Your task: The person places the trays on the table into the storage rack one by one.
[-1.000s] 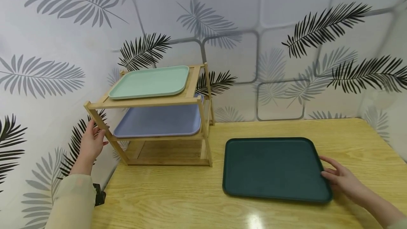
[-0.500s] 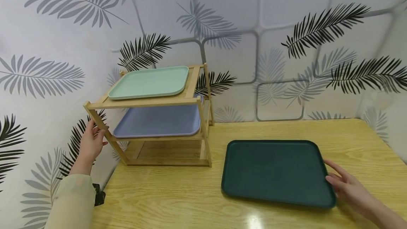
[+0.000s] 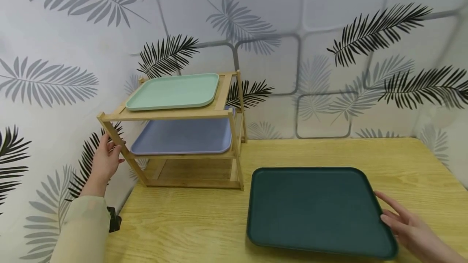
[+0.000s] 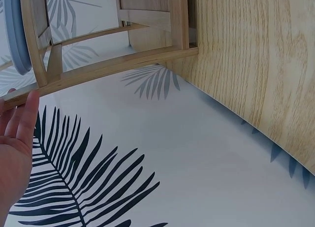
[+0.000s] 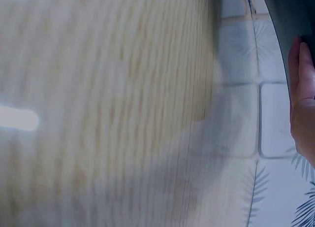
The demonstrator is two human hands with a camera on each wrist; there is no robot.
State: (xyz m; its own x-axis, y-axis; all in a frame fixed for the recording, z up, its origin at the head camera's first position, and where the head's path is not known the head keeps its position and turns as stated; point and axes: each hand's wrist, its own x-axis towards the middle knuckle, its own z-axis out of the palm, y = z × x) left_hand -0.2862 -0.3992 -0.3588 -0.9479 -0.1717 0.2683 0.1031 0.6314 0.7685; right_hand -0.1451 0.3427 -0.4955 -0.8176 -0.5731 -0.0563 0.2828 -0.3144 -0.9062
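My right hand (image 3: pixel 411 226) grips the right edge of a dark green tray (image 3: pixel 321 210), thumb over the rim and fingers below. In the right wrist view the same tray (image 5: pixel 288 20) stands off the tabletop. At the left, my left hand (image 3: pixel 105 160) holds the front left post of a two-tier wooden rack (image 3: pixel 164 115); its fingers (image 4: pixel 28 119) reach to the post in the left wrist view. A mint green tray (image 3: pixel 173 91) lies on the rack's upper shelf. On the shelf beneath sits a blue-purple tray (image 3: pixel 184 135).
Both the rack and the dark tray are over a yellow wood-grain table (image 3: pixel 183 218). A leaf-patterned wall covering (image 3: pixel 270 64) runs behind and along the left. Some small black object (image 3: pixel 114 219) shows beside the left sleeve.
The dark green tray has come nearer to me and higher off the table with my right hand. My left hand keeps its place on the rack; the view has shifted slightly.
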